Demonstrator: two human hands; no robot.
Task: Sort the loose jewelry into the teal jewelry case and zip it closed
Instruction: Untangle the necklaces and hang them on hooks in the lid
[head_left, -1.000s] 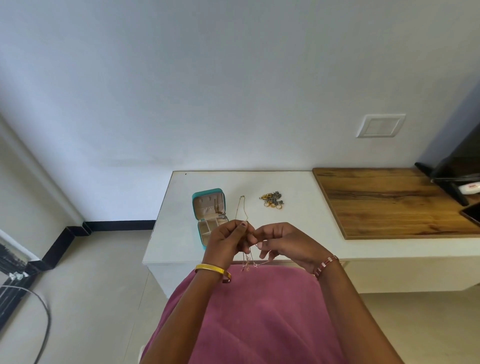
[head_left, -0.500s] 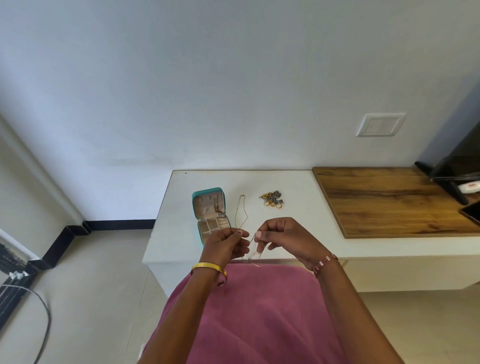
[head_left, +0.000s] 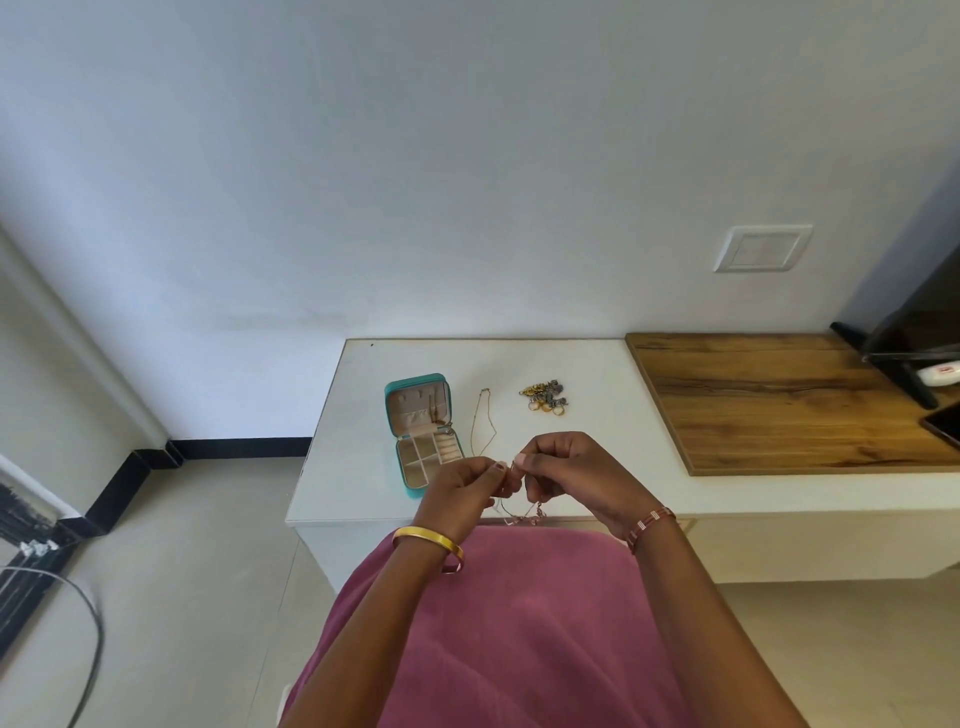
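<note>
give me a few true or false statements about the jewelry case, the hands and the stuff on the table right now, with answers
1. The teal jewelry case lies open on the white table. True.
2. Both hands pinch a thin chain between them. True: the left hand and right hand meet at their fingertips, with the chain hanging below.
3. The pile of rings and charms is inside the case. False: it lies on the table, to the right of the case and apart from it.
4. A second thin chain lies on the table between the case and the pile. True.
5. The case sits on the wooden board. False: it is on the white surface, left of the board.
</note>
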